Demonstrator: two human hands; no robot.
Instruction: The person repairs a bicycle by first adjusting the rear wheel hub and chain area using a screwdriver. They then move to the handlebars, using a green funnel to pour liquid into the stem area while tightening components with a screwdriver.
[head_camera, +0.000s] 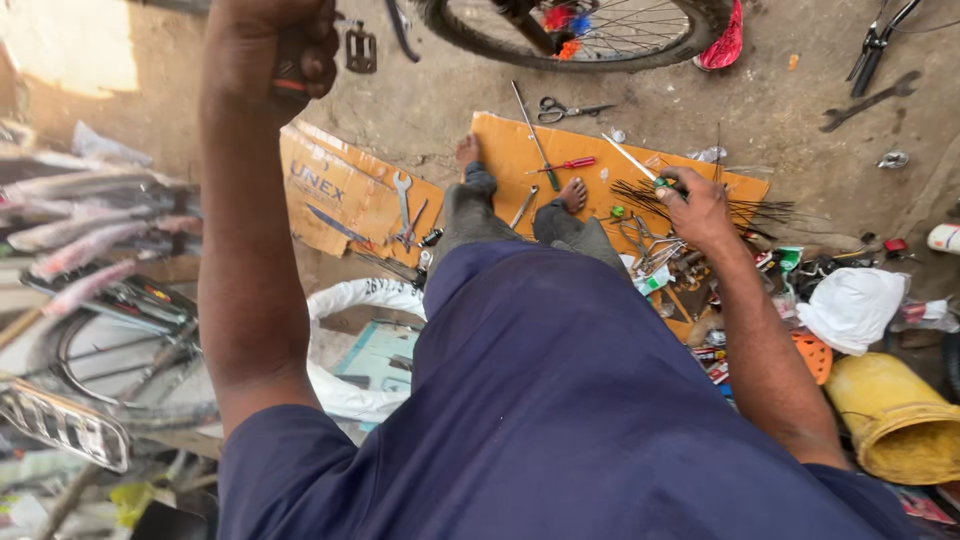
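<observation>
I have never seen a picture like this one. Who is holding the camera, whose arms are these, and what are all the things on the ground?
There is one picture. The camera sits on a person's head and looks down, so you see their own blue shirt, legs and bare feet.

The left hand is raised and closed in a fist around a dark grip; what the grip belongs to is not visible. The right hand reaches down and holds a screwdriver with a green handle, just above a bundle of thin spokes.

On the ground lie flat orange cardboard sheets. On them rest a red screwdriver, a spanner and other tools. Scissors and a bicycle wheel are farther up, and a yellow bucket is at the right.
</observation>
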